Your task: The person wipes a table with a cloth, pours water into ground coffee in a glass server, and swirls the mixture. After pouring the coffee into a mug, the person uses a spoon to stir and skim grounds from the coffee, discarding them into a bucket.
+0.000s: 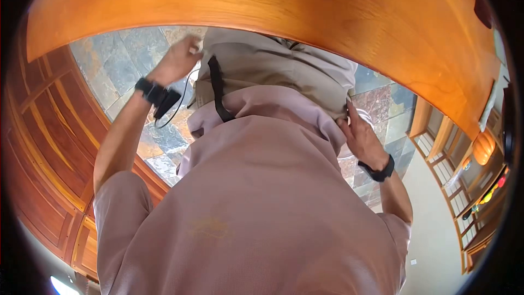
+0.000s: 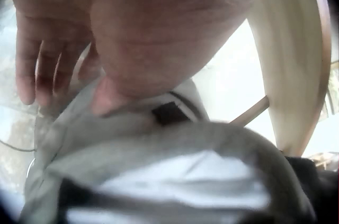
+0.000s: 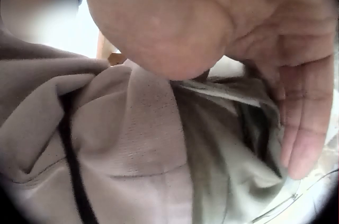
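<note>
My left hand is raised beside the left thigh, its fingers loosely bent with nothing between them. In the left wrist view its fingers hang down beside the grey-beige trousers. At the right hip my right hand touches the trousers near the shirt hem. The right wrist view shows its straight fingers along a gaping pocket opening, while the thumb tip is hidden. A black strap comes from under the mauve shirt and lies over the left thigh.
A wooden tabletop curves across the front, over the knees. Carved wooden panelling stands at the left, and shelves with colourful items at the right. A black cable hangs from the left wrist device above the slate floor.
</note>
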Demonstrator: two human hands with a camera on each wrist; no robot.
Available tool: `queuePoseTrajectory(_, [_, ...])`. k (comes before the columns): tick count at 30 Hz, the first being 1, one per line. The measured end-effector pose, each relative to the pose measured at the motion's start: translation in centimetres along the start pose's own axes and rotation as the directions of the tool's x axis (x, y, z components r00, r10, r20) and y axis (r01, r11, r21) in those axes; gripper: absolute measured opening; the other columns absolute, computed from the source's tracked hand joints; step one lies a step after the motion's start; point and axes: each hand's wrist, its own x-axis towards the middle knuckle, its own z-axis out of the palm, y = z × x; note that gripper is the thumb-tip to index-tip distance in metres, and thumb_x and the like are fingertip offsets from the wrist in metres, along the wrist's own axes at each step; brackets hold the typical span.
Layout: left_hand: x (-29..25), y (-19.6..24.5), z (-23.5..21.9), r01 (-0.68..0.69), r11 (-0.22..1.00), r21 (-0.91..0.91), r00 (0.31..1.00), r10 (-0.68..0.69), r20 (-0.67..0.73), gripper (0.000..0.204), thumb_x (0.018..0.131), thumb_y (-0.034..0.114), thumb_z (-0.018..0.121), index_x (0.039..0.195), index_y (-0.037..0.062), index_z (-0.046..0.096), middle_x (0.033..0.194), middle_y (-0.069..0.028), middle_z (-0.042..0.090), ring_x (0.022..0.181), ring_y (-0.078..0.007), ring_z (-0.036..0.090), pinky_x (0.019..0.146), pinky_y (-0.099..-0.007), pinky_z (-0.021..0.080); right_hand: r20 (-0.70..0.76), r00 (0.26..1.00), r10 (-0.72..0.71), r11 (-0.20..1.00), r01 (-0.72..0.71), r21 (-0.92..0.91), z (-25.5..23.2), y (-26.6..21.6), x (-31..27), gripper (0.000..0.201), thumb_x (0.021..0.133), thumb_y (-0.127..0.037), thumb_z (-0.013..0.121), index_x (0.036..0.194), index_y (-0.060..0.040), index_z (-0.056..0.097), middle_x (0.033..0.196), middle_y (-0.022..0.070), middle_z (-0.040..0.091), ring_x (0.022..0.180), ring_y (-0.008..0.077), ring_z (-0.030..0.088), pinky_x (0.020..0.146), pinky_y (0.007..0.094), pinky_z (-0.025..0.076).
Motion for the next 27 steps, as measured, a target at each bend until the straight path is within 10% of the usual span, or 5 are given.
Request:
queuePoseTrajectory(6, [-10.4, 3.1, -0.1, 0.18, 0.981, -0.072, 0.887, -0.13, 0.444, 0.05, 0.08, 0.009, 0.067, 0.126, -0.0017, 0.053, 0.104, -0.0213, 0.066, 0.102, -0.036, 0.064, 0.088, -0.0405, 0.051, 0.311, 0.942, 0.127, 0.811, -0.279, 0.515, 1.4, 0.5, -4.1, 0.075, 0.1, -0.018, 0.048, 0.155, 0.001, 0.001, 0.138, 0.0271, 0.043, 0.116, 0.03, 0.055, 0.098, 0.0347, 0.044])
queuePoseTrajectory(13, [-18.3, 9.0, -0.9, -0.24, 0.965, -0.104, 0.834, 0.26, 0.487, 0.08, 0.083, 0.036, 0.066, 0.147, 0.001, 0.032, 0.152, -0.0279, 0.027, 0.14, -0.0446, 0.029, 0.115, -0.0469, 0.03, 0.557, 0.83, 0.033, 0.647, -0.442, 0.621, 3.8, 1.3, -6.6, 0.083, 0.102, -0.023, 0.053, 0.156, -0.0096, -0.009, 0.157, 0.0193, 0.026, 0.14, 0.0277, 0.037, 0.112, 0.038, 0.034])
queuePoseTrajectory(17, [-20.1, 9.8, 0.0, -0.223, 0.972, -0.077, 0.917, 0.236, 0.323, 0.067, 0.093, 0.03, 0.053, 0.15, 0.0043, 0.029, 0.156, -0.0273, 0.021, 0.145, -0.044, 0.023, 0.119, -0.0521, 0.024, 0.393, 0.913, -0.11, 0.381, -0.326, 0.865, 4.1, -1.0, -8.5, 0.094, 0.098, -0.015, 0.058, 0.154, -0.0044, -0.016, 0.157, 0.023, 0.025, 0.143, 0.0317, 0.031, 0.115, 0.0406, 0.028])
queuePoseTrajectory(20, [-18.5, 10.0, -0.4, -0.569, 0.807, 0.157, 0.813, 0.522, 0.259, 0.068, 0.092, 0.034, 0.055, 0.151, 0.0115, 0.03, 0.159, -0.0241, 0.018, 0.148, -0.0405, 0.018, 0.121, -0.0548, 0.019, 0.056, 0.98, -0.191, 0.944, 0.168, 0.283, 3.0, -2.7, -9.0, 0.083, 0.092, -0.019, 0.064, 0.153, 0.0034, 0.012, 0.15, 0.0316, 0.031, 0.142, 0.0434, 0.031, 0.116, 0.0482, 0.026])
queuePoseTrajectory(27, [-10.0, 6.5, 1.7, -0.944, 0.317, 0.09, 0.313, 0.779, 0.543, 0.069, 0.083, 0.037, 0.063, 0.145, 0.0185, 0.038, 0.16, -0.022, 0.02, 0.149, -0.0363, 0.02, 0.12, -0.0577, 0.019, 0.223, 0.69, -0.689, 0.678, 0.722, -0.138, 3.4, -0.4, -3.1, 0.058, 0.076, -0.029, 0.071, 0.128, -0.0114, 0.053, 0.151, 0.0237, 0.035, 0.143, 0.0436, 0.031, 0.108, 0.0579, 0.038])
